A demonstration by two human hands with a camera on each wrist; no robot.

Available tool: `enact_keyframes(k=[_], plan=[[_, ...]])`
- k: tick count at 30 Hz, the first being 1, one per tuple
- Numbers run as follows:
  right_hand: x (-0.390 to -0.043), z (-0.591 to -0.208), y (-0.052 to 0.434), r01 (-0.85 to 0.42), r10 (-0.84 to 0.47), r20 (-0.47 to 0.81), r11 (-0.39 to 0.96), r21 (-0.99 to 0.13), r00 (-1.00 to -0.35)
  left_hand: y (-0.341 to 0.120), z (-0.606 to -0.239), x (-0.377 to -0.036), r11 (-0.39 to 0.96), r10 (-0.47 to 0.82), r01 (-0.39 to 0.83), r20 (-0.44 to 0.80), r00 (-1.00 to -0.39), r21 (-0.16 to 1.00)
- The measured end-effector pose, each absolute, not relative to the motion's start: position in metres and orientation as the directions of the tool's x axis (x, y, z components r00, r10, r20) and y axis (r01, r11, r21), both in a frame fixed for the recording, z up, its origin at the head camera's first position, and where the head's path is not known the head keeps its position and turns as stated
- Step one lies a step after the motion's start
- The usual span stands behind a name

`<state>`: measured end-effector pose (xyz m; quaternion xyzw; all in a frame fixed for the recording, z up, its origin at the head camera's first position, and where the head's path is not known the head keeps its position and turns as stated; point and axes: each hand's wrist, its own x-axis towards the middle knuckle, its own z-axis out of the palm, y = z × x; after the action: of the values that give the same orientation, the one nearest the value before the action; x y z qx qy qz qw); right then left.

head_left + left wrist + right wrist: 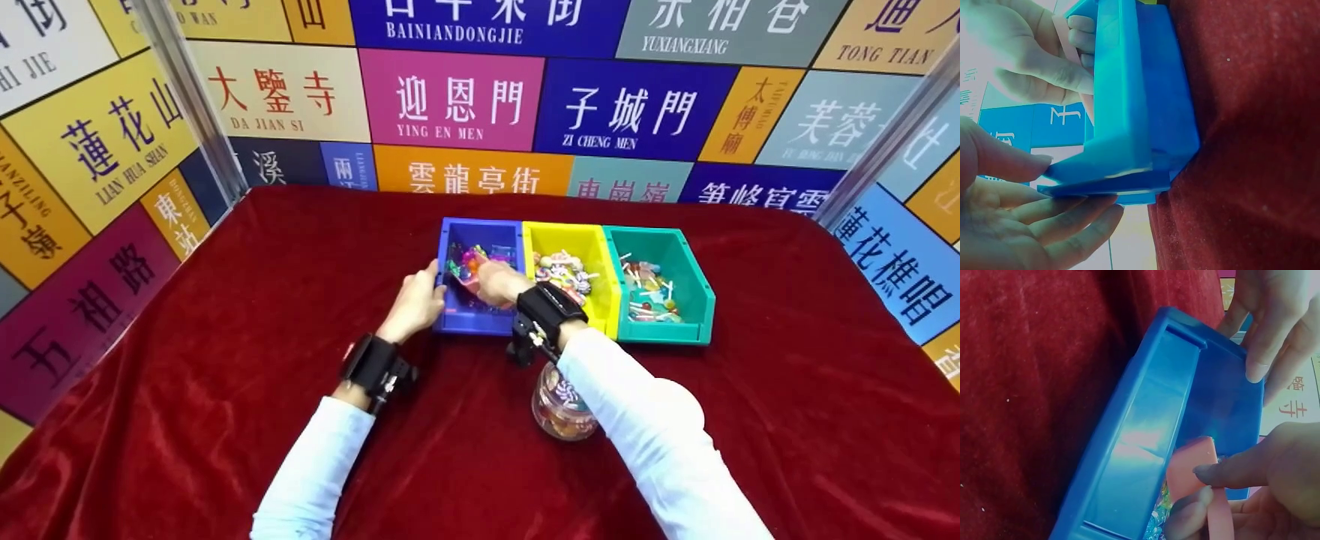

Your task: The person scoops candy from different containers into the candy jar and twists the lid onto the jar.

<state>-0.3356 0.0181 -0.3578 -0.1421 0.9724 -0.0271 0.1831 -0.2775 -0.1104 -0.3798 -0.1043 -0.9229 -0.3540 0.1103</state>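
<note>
In the head view a blue bin (480, 322) holds colourful, shiny wrapped candies (474, 255). My left hand (412, 304) grips its left side wall, thumb on one face and fingers on the other, as the left wrist view shows. My right hand (501, 283) reaches inside the bin. Between its thumb and fingers it pinches a pink scoop (1190, 467), whose flat part lies near the candies in the right wrist view. The fingers hide part of the scoop and of what it may carry.
A yellow bin (602, 259) and a green bin (694, 277), with lollipops and other candies, adjoin the blue one. A clear jar (566, 420) of candies stands in front, partly behind the right forearm. A white round thing (681, 401) shows beside that sleeve. Red cloth (225, 375) covers the table.
</note>
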Motion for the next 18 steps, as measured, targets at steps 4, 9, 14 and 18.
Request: enact_keyframes(k=[4,9,14,18], plan=[[-0.36,-0.39,0.027,-0.309,-0.36,-0.278,0.928,-0.21,-0.891,-0.11,-0.381,-0.277,0.725,0.114,0.27,0.277,-0.954,0.633],[-0.34,-0.361,0.028,-0.233,-0.322,-0.354,0.934,-0.272,-0.878,-0.11,-0.381,-0.279,0.731,0.114,0.259,0.262,-0.958,0.631],[-0.324,-0.341,0.027,-0.226,-0.312,-0.393,0.942,-0.249,-0.865,-0.11,-0.381,-0.279,0.734,0.115,0.257,0.258,-0.959,0.629],[-0.318,-0.336,0.027,-0.23,-0.321,-0.372,0.935,-0.269,-0.871,-0.111,-0.381,-0.279,0.733,0.112,0.253,0.255,-0.96,0.632]])
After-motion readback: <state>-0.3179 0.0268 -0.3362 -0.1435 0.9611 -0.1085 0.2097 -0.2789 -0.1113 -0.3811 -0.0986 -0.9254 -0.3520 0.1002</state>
